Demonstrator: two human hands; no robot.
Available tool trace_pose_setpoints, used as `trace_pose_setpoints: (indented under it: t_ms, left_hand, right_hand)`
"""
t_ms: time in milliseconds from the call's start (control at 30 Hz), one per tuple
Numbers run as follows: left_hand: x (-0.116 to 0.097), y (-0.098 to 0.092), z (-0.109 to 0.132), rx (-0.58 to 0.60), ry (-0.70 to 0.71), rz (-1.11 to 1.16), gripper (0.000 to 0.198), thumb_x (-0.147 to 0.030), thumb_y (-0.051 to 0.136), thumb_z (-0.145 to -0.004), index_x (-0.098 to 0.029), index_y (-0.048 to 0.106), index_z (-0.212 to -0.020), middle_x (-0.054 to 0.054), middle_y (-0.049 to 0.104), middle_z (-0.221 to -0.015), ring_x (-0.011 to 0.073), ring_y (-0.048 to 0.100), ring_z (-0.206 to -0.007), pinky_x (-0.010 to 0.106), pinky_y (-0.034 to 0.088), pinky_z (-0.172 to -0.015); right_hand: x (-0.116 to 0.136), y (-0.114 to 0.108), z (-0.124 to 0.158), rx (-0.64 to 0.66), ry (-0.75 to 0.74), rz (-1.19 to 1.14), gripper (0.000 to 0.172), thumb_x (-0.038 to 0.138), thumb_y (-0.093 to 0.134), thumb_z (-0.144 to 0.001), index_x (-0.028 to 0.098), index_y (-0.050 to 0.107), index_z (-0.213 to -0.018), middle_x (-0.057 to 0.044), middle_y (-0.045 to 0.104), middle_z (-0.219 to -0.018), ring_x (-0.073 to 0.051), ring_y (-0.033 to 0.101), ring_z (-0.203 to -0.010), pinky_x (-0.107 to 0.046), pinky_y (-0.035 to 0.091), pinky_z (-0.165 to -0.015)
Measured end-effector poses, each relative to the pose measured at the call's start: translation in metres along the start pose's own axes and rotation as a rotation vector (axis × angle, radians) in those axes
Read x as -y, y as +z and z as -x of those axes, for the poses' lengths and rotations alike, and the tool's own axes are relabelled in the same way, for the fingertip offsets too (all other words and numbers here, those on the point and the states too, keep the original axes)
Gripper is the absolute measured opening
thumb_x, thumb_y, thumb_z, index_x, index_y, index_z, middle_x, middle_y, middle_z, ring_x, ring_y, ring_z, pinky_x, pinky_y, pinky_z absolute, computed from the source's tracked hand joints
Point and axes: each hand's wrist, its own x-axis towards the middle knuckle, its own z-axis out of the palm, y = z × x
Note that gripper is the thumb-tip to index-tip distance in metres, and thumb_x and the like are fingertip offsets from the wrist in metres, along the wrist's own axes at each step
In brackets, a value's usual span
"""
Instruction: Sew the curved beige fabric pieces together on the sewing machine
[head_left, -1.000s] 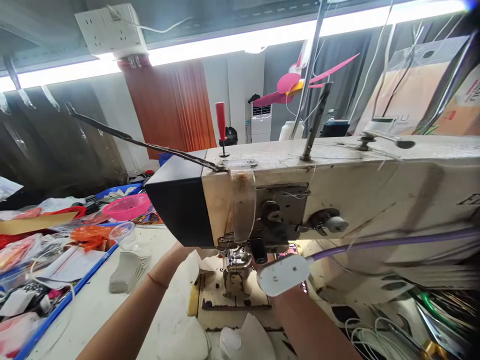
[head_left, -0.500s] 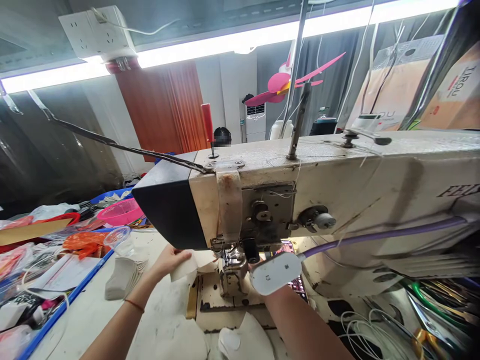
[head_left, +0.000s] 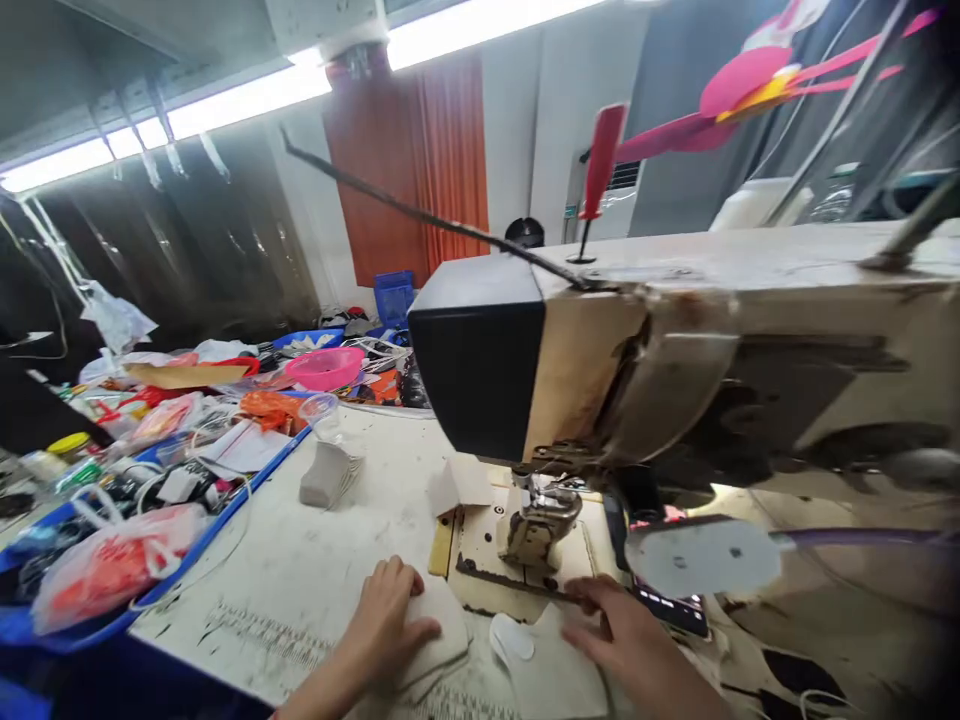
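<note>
My left hand [head_left: 394, 615] rests at the left edge of a stack of off-white cut pieces [head_left: 442, 635], thumb apart from its fingers. On the right, my right hand [head_left: 622, 630] reaches over a second group of off-white pieces [head_left: 559, 675], its fingers and thumb apart. A small white oval piece [head_left: 514, 637] lies on that group. Beyond both hands is the sewing machine's presser foot [head_left: 547, 510]. A folded off-white piece [head_left: 461, 485] sits beside it on the left of the machine bed.
The machine head [head_left: 480, 350] fills the upper right, with a red screwdriver [head_left: 604, 160] upright on top. A white oval lamp [head_left: 705, 557] hangs low at right, above a phone [head_left: 675, 610]. Another pale stack [head_left: 328, 475] stands left, near a cluttered blue tray [head_left: 217, 525].
My left hand has let go of the off-white piece by the presser foot and come down to the near left stack. My right hand has come forward from behind the lamp. The view has swung left.
</note>
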Motion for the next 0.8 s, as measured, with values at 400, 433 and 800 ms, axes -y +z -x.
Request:
trace_pose_setpoints:
  t_ms: [400, 433, 800]
  left_hand:
    - [-0.005, 0.01, -0.001, -0.007, 0.091, 0.071, 0.025, -0.022, 0.066, -0.067, -0.018, 0.057, -0.09, 0.004, 0.056, -0.093, 0.0202, 0.052, -0.088, 0.031, 0.038, -0.08]
    - [-0.006, 0.01, -0.001, 0.001, 0.095, 0.066, 0.029, -0.021, 0.066, -0.066, -0.018, 0.058, -0.094, 0.004, 0.056, -0.093, 0.0204, 0.052, -0.089, 0.031, 0.039, -0.08]
    - [-0.008, 0.008, -0.009, 0.092, -0.031, 0.198, 0.035, -0.018, 0.061, -0.064, -0.018, 0.058, -0.099, 0.003, 0.057, -0.092, 0.0182, 0.054, -0.082, 0.027, 0.04, -0.072]
  right_hand:
    - [-0.006, 0.035, 0.044, -0.084, -0.166, 0.176, 0.036, 0.01, 0.062, -0.062, 0.02, 0.059, -0.096, -0.009, 0.058, -0.1, -0.029, 0.055, -0.097, -0.04, 0.043, -0.087]
    - [-0.004, 0.036, 0.046, -0.099, -0.197, 0.175, 0.038, 0.008, 0.062, -0.062, 0.019, 0.059, -0.098, -0.01, 0.058, -0.102, -0.029, 0.054, -0.098, -0.041, 0.042, -0.089]
    - [0.003, 0.033, 0.054, 0.038, -0.233, -0.122, 0.021, 0.007, 0.049, -0.069, 0.022, 0.051, -0.084, -0.003, 0.058, -0.082, -0.018, 0.058, -0.076, -0.03, 0.046, -0.073]
